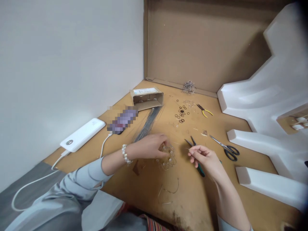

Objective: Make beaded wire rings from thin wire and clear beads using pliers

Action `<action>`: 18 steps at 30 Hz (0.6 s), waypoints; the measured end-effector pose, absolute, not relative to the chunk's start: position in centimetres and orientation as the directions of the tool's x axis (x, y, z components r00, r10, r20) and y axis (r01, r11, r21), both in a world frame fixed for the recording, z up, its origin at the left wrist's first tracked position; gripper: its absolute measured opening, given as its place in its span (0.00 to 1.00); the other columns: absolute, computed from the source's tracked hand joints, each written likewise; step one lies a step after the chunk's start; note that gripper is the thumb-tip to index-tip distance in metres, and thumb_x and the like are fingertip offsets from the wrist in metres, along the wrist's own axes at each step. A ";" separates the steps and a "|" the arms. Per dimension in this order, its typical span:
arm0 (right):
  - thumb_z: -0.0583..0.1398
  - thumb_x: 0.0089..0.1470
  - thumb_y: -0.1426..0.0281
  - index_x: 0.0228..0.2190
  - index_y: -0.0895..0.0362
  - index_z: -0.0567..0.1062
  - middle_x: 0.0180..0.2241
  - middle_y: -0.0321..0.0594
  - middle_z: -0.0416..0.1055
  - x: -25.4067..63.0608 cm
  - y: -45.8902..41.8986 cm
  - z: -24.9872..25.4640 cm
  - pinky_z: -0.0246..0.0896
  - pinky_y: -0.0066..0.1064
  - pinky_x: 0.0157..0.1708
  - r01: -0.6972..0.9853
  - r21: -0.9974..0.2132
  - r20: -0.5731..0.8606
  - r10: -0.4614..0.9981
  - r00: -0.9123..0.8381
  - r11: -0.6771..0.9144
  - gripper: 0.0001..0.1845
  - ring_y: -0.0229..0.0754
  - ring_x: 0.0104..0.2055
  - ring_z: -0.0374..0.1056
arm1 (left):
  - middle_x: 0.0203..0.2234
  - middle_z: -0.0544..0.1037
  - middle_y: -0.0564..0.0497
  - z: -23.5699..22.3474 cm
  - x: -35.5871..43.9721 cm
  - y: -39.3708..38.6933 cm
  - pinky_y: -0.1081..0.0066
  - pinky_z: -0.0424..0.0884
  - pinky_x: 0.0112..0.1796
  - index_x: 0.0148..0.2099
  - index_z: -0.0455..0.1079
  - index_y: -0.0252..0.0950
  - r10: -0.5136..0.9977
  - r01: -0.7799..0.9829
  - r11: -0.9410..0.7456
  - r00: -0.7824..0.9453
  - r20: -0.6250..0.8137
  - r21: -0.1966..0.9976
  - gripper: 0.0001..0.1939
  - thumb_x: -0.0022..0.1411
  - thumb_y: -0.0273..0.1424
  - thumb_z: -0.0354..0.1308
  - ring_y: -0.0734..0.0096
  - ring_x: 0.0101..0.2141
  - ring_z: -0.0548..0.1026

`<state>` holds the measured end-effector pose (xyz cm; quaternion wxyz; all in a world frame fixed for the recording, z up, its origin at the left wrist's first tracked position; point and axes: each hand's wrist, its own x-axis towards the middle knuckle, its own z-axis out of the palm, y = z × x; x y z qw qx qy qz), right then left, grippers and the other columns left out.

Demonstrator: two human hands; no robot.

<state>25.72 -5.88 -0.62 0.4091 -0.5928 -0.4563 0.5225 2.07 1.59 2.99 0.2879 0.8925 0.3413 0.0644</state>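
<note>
My left hand [155, 147], with a beaded bracelet [125, 154] at the wrist, curls its fingers and thumb onto a loose bundle of thin wire with clear beads [169, 160]. The fingertips are slightly blurred. To its right, my right hand [203, 158] pinches a thin wire [187, 148] between thumb and forefinger. Pliers with dark green handles [201, 170] lie partly hidden beneath the right hand, their jaws pointing away from me. Loose bits of wire [172, 191] lie on the table in front of the bundle.
Straight grey wires [148, 125] lie by an open cardboard box [146, 102]. Dark rings [181, 114], yellow-handled pliers [205, 110], black scissors [227, 149] and a wire tangle [189, 87] are farther back. A white power bank [83, 134] cables to a phone [122, 121]. White foam [255, 142] borders the right.
</note>
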 end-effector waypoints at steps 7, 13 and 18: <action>0.66 0.39 0.56 0.25 0.58 0.73 0.18 0.36 0.70 23.9 -5.6 -0.5 0.61 0.27 0.20 0.140 -0.954 -0.264 0.964 0.027 -0.265 0.18 0.34 0.19 0.63 | 0.32 0.73 0.51 1.3 0.9 1.6 0.74 0.61 0.30 0.39 0.66 0.36 0.662 0.610 -0.515 0.730 -0.173 0.602 0.11 0.55 0.36 0.55 0.71 0.30 0.69; 0.65 0.41 0.53 0.27 0.58 0.74 0.18 0.36 0.69 22.9 -5.7 -1.8 0.62 0.28 0.21 0.155 -0.948 -0.276 0.960 0.038 -0.278 0.21 0.34 0.20 0.64 | 0.31 0.75 0.52 0.1 1.1 1.9 0.74 0.61 0.30 0.39 0.68 0.36 0.650 0.576 -0.555 0.750 -0.119 0.600 0.09 0.61 0.33 0.49 0.72 0.29 0.70; 0.64 0.42 0.53 0.28 0.58 0.75 0.19 0.36 0.69 22.4 -5.8 -2.3 0.62 0.27 0.21 0.168 -0.950 -0.261 0.965 0.036 -0.263 0.20 0.35 0.21 0.65 | 0.32 0.76 0.51 -0.9 1.3 1.9 0.74 0.62 0.36 0.38 0.69 0.36 0.626 0.521 -0.615 0.779 -0.036 0.592 0.13 0.65 0.31 0.44 0.71 0.33 0.72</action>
